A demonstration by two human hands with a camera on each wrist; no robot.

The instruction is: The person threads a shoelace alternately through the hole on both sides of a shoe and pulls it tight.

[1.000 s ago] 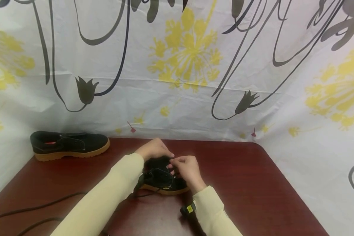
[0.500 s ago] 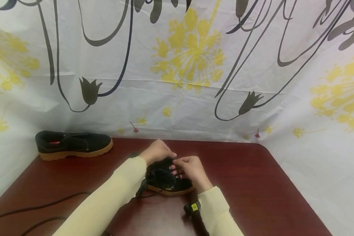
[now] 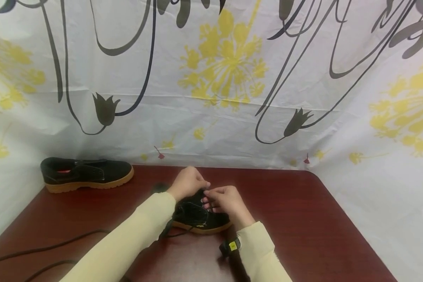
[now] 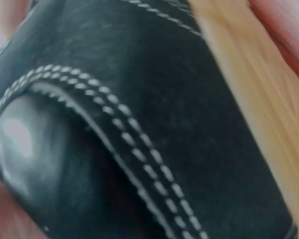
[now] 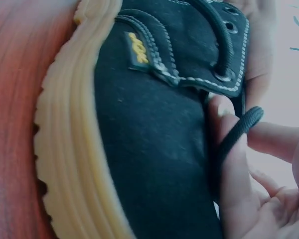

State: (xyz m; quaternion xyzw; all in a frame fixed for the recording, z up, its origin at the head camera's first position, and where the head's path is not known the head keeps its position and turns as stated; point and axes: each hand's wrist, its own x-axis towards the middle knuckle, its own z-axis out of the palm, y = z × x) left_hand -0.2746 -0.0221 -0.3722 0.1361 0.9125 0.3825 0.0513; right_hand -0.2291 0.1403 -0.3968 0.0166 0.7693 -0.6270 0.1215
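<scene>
Black shoe (image 3: 197, 217) mid-table, right hand (image 3: 225, 203) pinching lace (image 5: 234, 137)

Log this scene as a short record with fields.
right hand: pinches a black lace between thumb and finger
left hand: rests on the near shoe, grip hidden
near shoe: black, tan sole, on the table
other shoe: at the table's far left, untouched
cables: on the table's near left
</scene>
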